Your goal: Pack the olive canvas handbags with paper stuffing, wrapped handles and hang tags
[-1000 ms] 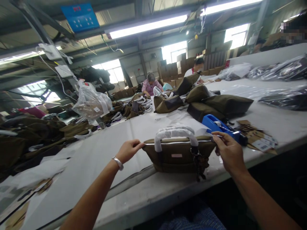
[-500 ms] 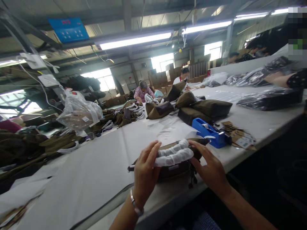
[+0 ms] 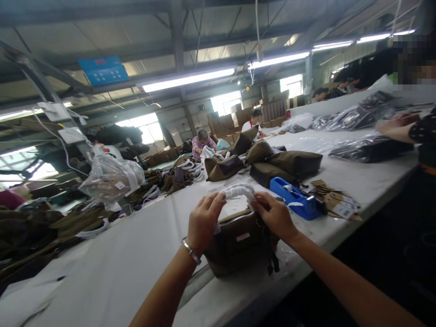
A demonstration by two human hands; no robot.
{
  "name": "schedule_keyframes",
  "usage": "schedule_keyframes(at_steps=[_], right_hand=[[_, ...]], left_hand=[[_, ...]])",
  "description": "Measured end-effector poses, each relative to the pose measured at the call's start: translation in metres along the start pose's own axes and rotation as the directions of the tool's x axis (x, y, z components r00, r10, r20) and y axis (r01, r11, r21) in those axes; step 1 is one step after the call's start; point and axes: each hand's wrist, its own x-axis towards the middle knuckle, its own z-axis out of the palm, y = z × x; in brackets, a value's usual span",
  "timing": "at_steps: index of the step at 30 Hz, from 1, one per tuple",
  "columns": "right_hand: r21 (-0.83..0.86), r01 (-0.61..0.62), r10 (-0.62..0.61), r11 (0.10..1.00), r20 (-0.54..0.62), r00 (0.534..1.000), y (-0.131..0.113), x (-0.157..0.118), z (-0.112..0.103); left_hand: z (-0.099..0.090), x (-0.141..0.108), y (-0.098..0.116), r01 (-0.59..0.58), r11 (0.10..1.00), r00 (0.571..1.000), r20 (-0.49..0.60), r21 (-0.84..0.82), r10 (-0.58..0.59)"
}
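Note:
A dark olive handbag (image 3: 235,250) stands on the white table in front of me, with a zip along its top and a small pale label on its front. Its handles (image 3: 238,190) are wrapped in white paper and arch above the zip. My left hand (image 3: 206,218) grips the handles at their left end, fingers closed. At the right end, my right hand (image 3: 272,213) pinches them with thumb and fingers. Dark straps (image 3: 272,263) dangle at the bag's right side.
Right of the bag stand a blue tape dispenser (image 3: 296,197) and cardboard tags (image 3: 337,200). More olive bags (image 3: 293,163) lie beyond. Plastic-wrapped goods (image 3: 371,147) and a co-worker's arm (image 3: 398,127) are at right. A clear plastic bag (image 3: 112,170) hangs left.
The bag has gone from lying low to standing upright, its front now showing. Both hands have risen with the handles, and my right hand has closed on them.

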Motion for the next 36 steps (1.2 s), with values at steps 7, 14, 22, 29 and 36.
schedule_keyframes(at_steps=[7,14,22,29,36], right_hand=[[0.299,-0.308,0.102,0.903,0.547,0.831,0.003,0.021,-0.023],[0.376,-0.446,0.075,0.812,0.69,0.72,0.017,0.019,-0.033],[-0.137,0.093,-0.034,0.986,0.382,0.923,0.004,-0.002,-0.028],[-0.445,0.441,-0.38,0.779,0.224,0.897,0.029,-0.021,-0.019],[-0.492,0.508,-0.474,0.706,0.205,0.857,0.032,-0.039,-0.029]], left_hand=[[-0.034,0.025,-0.001,0.366,0.887,0.836,0.518,-0.283,-0.18],[-0.031,0.022,-0.023,0.831,-0.005,0.556,0.831,-0.556,0.014],[-0.033,0.017,0.012,0.629,0.533,0.775,0.509,-0.566,-0.374],[-0.033,0.027,0.022,0.536,0.748,0.774,0.583,-0.392,-0.249],[-0.036,0.034,0.002,0.773,0.429,0.607,0.743,-0.468,-0.282]])
